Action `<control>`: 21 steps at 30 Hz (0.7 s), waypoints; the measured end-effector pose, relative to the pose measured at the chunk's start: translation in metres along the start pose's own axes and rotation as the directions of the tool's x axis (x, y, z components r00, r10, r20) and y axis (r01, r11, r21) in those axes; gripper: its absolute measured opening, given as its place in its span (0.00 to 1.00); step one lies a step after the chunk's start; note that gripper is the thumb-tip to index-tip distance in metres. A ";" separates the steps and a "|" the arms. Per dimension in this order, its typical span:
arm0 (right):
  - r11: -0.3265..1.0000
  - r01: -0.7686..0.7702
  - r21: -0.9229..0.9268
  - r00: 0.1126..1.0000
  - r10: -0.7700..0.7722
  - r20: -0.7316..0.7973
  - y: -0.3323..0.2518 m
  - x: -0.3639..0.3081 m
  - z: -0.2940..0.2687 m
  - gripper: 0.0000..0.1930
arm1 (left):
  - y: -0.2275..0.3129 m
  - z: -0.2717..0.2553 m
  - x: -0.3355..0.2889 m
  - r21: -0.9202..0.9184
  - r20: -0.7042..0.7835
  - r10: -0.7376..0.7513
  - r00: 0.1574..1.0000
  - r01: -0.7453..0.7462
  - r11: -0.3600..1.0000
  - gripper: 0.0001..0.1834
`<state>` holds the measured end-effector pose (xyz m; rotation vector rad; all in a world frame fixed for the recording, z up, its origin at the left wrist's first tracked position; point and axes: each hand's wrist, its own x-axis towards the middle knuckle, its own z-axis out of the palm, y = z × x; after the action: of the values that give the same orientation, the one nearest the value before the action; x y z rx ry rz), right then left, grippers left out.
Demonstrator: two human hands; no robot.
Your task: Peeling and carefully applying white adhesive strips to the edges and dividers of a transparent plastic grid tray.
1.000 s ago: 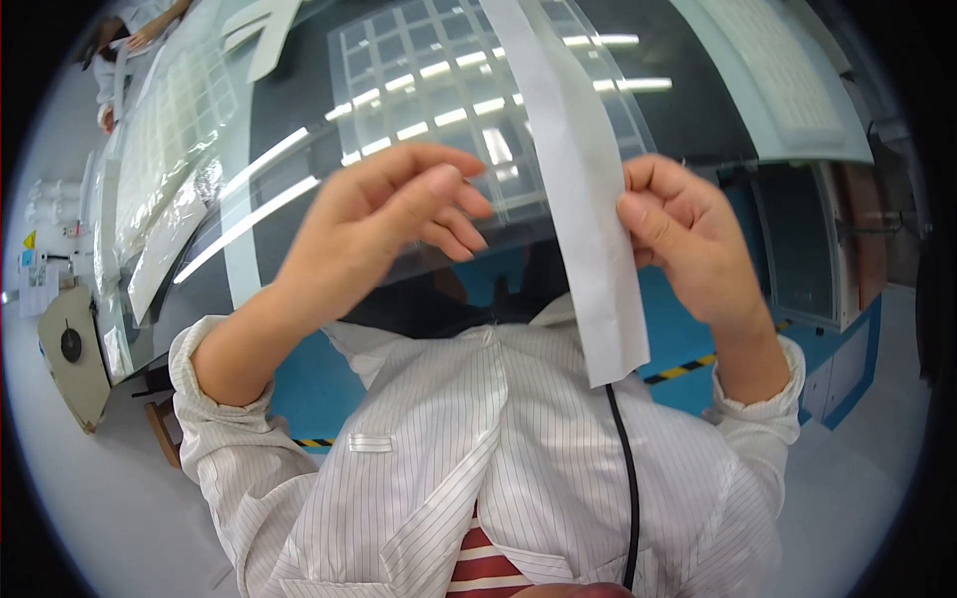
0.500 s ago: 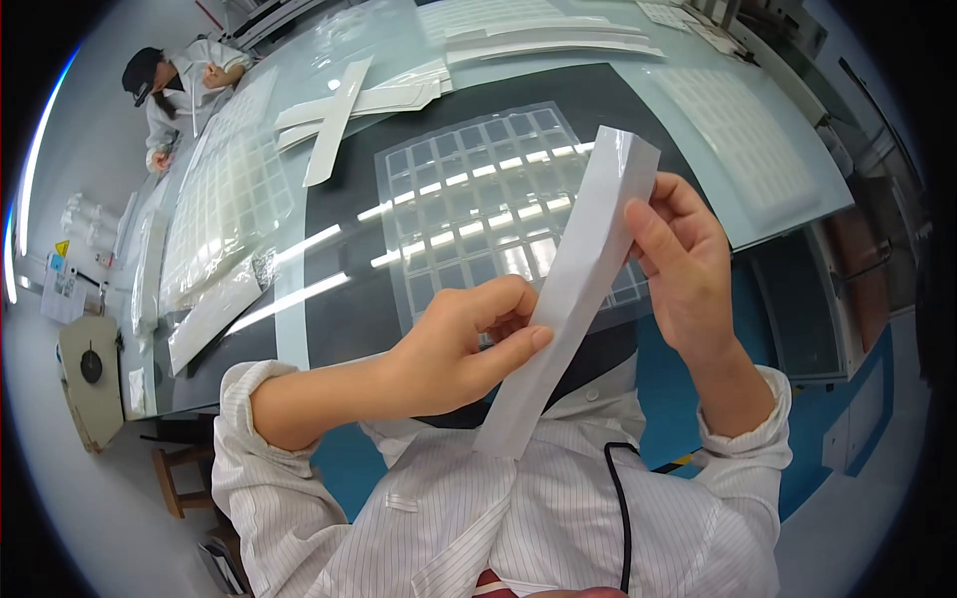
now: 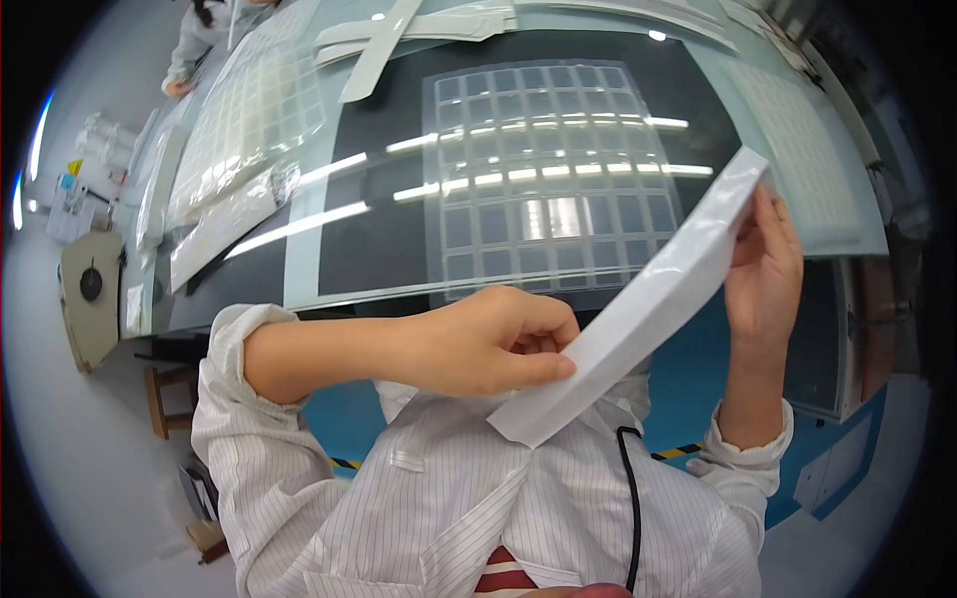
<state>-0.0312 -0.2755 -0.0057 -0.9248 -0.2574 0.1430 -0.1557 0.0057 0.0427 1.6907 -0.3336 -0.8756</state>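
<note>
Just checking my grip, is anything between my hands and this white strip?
Nothing visible: the left hand directly grips the lower part of the white strip, and the right hand holds it near its upper end.

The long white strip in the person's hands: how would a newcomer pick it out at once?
Find the black work surface bearing a clear plastic grid tray. On the near side, the bare left hand and bare right hand hold a long, glossy white strip slanting up to the right. Unlike the white strips lying crossed beyond the tray, it is held in the air.
</note>
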 end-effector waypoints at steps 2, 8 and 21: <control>1.000 -0.016 -0.001 0.995 0.016 -0.097 0.000 -0.003 -0.008 0.13 | -0.001 0.000 -0.005 -0.012 0.028 -0.057 0.998 0.057 0.998 0.12; 0.998 -0.059 -0.001 0.982 0.058 -0.178 -0.006 0.002 -0.032 0.15 | -0.009 -0.017 -0.033 -0.211 -0.083 0.019 0.996 -0.036 0.977 0.11; 0.821 -0.397 -0.411 0.850 0.498 0.174 0.029 -0.044 0.071 0.07 | -0.043 -0.065 -0.106 0.756 -0.654 0.610 0.447 0.414 0.507 0.12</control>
<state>-0.0933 -0.2138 0.0054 -1.3289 -0.3231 0.6924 -0.1925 0.1321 0.0474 2.7809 -0.1058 0.6527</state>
